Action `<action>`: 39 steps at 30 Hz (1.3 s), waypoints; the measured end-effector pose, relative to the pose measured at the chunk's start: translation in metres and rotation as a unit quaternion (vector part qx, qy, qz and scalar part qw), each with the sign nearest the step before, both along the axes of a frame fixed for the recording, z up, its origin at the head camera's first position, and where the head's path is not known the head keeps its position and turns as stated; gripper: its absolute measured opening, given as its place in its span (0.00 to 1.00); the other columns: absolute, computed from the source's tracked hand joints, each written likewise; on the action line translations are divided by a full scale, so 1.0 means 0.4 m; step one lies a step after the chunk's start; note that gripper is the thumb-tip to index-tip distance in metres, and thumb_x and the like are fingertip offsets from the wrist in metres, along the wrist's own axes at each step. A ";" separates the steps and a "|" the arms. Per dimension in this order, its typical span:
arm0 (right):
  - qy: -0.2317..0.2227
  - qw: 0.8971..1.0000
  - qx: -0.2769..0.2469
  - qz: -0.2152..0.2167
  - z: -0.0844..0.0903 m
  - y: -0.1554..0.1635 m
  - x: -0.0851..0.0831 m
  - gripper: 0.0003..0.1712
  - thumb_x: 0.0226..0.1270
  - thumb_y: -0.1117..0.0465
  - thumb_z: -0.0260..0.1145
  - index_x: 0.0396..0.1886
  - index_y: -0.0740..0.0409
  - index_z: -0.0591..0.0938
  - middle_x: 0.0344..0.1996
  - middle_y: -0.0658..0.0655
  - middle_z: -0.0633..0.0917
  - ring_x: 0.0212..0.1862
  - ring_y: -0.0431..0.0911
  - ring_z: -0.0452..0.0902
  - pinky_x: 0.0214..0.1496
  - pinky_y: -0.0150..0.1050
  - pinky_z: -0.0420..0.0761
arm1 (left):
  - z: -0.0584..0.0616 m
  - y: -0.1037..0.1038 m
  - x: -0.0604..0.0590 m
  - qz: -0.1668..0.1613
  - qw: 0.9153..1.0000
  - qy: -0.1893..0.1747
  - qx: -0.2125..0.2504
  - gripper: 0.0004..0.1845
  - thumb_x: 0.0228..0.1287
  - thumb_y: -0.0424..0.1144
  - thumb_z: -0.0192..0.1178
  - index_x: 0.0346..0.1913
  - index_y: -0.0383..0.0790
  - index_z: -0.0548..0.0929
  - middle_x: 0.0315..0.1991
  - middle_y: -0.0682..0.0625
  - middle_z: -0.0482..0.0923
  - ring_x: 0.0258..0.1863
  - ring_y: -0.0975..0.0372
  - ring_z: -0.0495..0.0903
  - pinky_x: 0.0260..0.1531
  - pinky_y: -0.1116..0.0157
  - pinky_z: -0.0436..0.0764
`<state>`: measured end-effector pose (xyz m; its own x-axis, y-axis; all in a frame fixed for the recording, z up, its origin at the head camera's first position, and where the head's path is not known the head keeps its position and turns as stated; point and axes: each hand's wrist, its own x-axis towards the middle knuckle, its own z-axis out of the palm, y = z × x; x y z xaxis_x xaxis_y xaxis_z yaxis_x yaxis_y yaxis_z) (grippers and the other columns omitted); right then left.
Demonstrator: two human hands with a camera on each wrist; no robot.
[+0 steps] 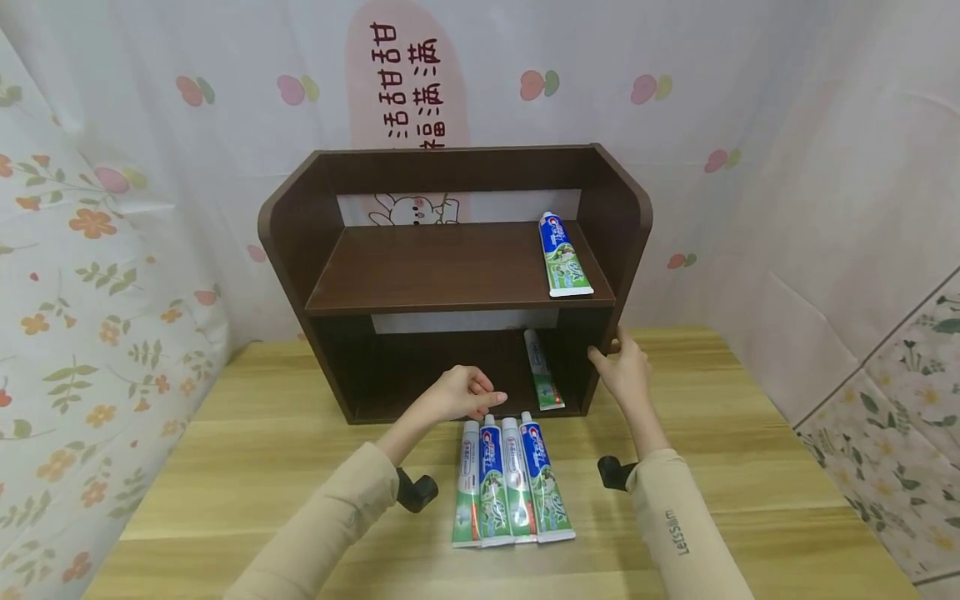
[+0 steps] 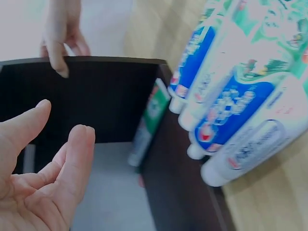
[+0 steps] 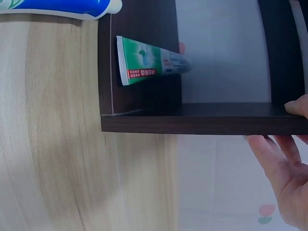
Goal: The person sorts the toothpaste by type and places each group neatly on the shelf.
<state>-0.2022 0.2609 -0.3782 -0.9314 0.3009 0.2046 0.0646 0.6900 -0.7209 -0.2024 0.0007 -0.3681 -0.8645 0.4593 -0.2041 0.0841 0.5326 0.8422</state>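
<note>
My left hand (image 1: 461, 393) hovers at the front of the dark brown shelf (image 1: 420, 267), just above the caps of several toothpaste tubes (image 1: 491, 483) lying side by side. Nothing is between its loosely bent fingers; thumb and fingertips stand apart in the left wrist view. My right hand (image 1: 626, 367) grips the shelf's right side panel, thumb on the inner face and fingers outside, as the right wrist view shows. Near that panel, a white-and-green toothpaste tube (image 3: 144, 60) lies on the lower level. A blue-and-green toothpaste tube (image 1: 564, 258) rests at the right of the upper level.
The shelf stands at the back of a wood-grain table (image 1: 262, 492). Behind it hangs a pale printed curtain (image 1: 600, 117), with a flowered cloth (image 1: 90, 350) on the left. A black wrist mount (image 1: 416, 492) sits on the left forearm, another black mount (image 1: 617, 472) on the right.
</note>
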 end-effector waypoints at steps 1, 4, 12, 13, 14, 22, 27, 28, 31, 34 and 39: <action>0.001 1.000 0.001 -0.001 0.002 -0.001 0.000 0.21 0.61 0.59 0.60 0.52 0.62 0.70 0.46 0.73 0.79 0.52 0.69 0.71 0.53 0.60 0.66 | -0.009 -0.004 0.000 0.005 1.000 -0.006 0.000 0.19 0.58 0.43 0.62 0.43 0.30 0.75 0.32 0.42 0.80 0.28 0.55 0.83 0.35 0.59 0.84; 0.000 1.000 0.004 -0.002 0.004 -0.002 -0.001 0.21 0.61 0.59 0.59 0.52 0.61 0.70 0.46 0.73 0.79 0.52 0.69 0.71 0.53 0.60 0.66 | -0.038 -0.015 0.002 0.016 1.000 -0.009 -0.004 0.19 0.58 0.43 0.62 0.43 0.31 0.74 0.31 0.43 0.79 0.32 0.50 0.83 0.36 0.58 0.84; -0.001 1.000 0.009 0.001 -0.002 -0.001 -0.001 0.20 0.60 0.59 0.60 0.50 0.61 0.70 0.46 0.73 0.79 0.52 0.69 0.71 0.54 0.60 0.65 | -0.118 -0.047 0.034 0.033 0.998 -0.041 -0.025 0.19 0.56 0.40 0.64 0.43 0.29 0.73 0.32 0.44 0.76 0.29 0.55 0.80 0.31 0.60 0.84; -0.001 1.000 0.008 0.002 -0.003 0.000 -0.001 0.20 0.60 0.59 0.60 0.50 0.61 0.70 0.46 0.73 0.79 0.51 0.69 0.71 0.53 0.60 0.66 | -0.127 -0.052 0.038 0.033 0.998 -0.045 -0.026 0.19 0.56 0.39 0.64 0.43 0.29 0.73 0.32 0.44 0.75 0.28 0.56 0.80 0.30 0.61 0.84; -0.002 1.000 0.008 0.002 -0.003 0.000 0.000 0.20 0.60 0.59 0.60 0.50 0.61 0.70 0.46 0.73 0.79 0.51 0.69 0.71 0.53 0.60 0.66 | -0.136 -0.056 0.042 0.035 0.998 -0.051 -0.030 0.19 0.55 0.40 0.64 0.44 0.29 0.72 0.32 0.45 0.74 0.28 0.56 0.79 0.29 0.62 0.84; -0.008 1.000 0.003 0.006 0.001 0.001 0.006 0.20 0.61 0.59 0.59 0.52 0.62 0.69 0.47 0.73 0.78 0.51 0.70 0.71 0.50 0.60 0.69 | -0.198 -0.083 0.068 0.027 0.997 -0.070 0.009 0.18 0.55 0.32 0.62 0.44 0.26 0.69 0.29 0.43 0.74 0.23 0.56 0.76 0.24 0.64 0.81; -0.011 1.000 0.000 0.005 0.002 0.000 0.005 0.20 0.61 0.59 0.59 0.51 0.61 0.69 0.47 0.73 0.78 0.52 0.69 0.70 0.53 0.60 0.67 | -0.215 -0.082 0.087 0.021 0.998 -0.054 -0.012 0.19 0.48 0.31 0.66 0.42 0.28 0.71 0.29 0.45 0.72 0.27 0.61 0.71 0.25 0.68 0.77; -0.011 1.000 0.001 0.005 0.002 0.001 0.005 0.20 0.61 0.59 0.59 0.52 0.61 0.69 0.47 0.73 0.78 0.52 0.69 0.70 0.53 0.60 0.67 | -0.217 -0.080 0.090 0.019 0.998 -0.053 -0.018 0.21 0.46 0.31 0.67 0.42 0.28 0.71 0.30 0.45 0.73 0.27 0.61 0.71 0.26 0.68 0.77; -0.010 1.000 0.001 0.004 0.000 0.002 0.003 0.21 0.61 0.58 0.59 0.52 0.61 0.69 0.47 0.73 0.78 0.52 0.69 0.70 0.52 0.60 0.67 | -0.222 -0.071 0.099 0.019 0.998 -0.052 -0.034 0.29 0.44 0.31 0.69 0.50 0.25 0.70 0.34 0.43 0.77 0.31 0.59 0.75 0.33 0.64 0.80; -0.012 1.000 0.001 0.002 0.000 0.002 0.000 0.22 0.61 0.58 0.59 0.54 0.60 0.69 0.48 0.73 0.78 0.52 0.69 0.70 0.52 0.60 0.68 | -0.228 -0.063 0.108 0.026 0.997 -0.068 -0.031 0.33 0.43 0.29 0.68 0.54 0.22 0.67 0.37 0.40 0.79 0.32 0.57 0.78 0.34 0.61 0.82; -0.012 1.000 0.001 0.000 -0.002 0.004 -0.003 0.22 0.61 0.58 0.58 0.55 0.60 0.69 0.48 0.72 0.79 0.54 0.69 0.69 0.54 0.60 0.66 | -0.229 -0.053 0.114 0.037 0.995 -0.070 -0.052 0.20 0.44 0.29 0.68 0.41 0.26 0.74 0.31 0.43 0.77 0.25 0.59 0.76 0.24 0.66 0.81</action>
